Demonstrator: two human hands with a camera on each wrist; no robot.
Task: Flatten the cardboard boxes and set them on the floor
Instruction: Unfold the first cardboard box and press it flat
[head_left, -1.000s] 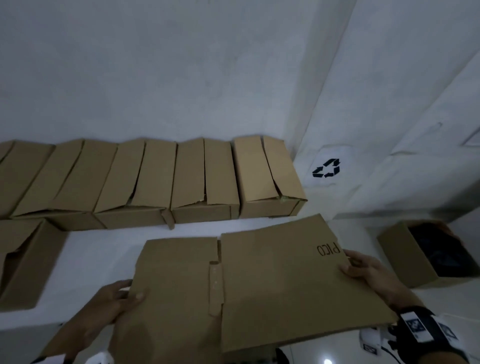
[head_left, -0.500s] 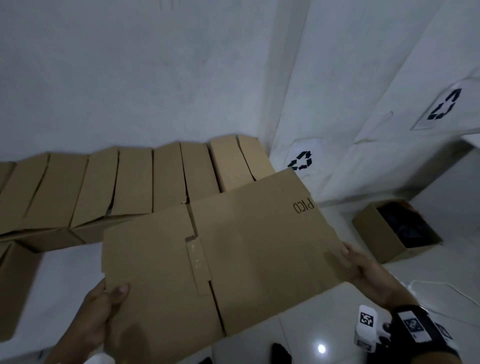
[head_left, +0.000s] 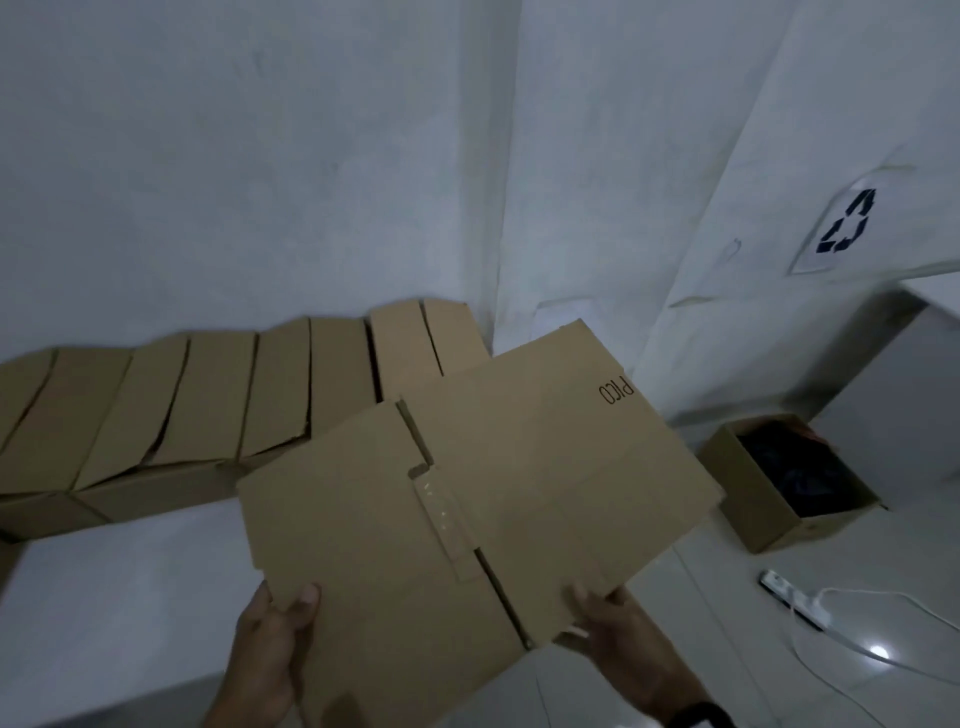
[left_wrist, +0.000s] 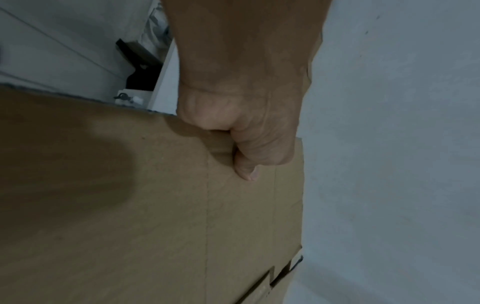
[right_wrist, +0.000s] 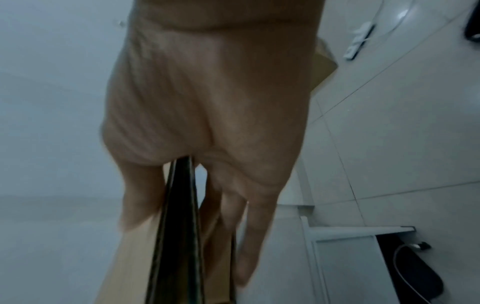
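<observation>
A flattened brown cardboard box (head_left: 519, 467) printed "PICO" is held in the air in front of me, tilted up to the right. My left hand (head_left: 280, 629) grips its near left edge, thumb on top (left_wrist: 246, 170). My right hand (head_left: 608, 618) pinches the near right edge, thumb on one face and fingers on the other; the right wrist view shows the cardboard edge (right_wrist: 179, 226) between them. A row of several unflattened cardboard boxes (head_left: 208, 405) stands on the white table (head_left: 130, 597) against the wall.
An open cardboard box (head_left: 795, 483) with dark contents sits on the tiled floor at the right. A white power strip (head_left: 789, 597) with a cable lies on the floor near it. Recycling signs (head_left: 847, 223) hang on the right wall.
The flattened box has swung to the right and rotated, away from the table toward the floor side. My right hand has shifted from the far right edge to the near edge.
</observation>
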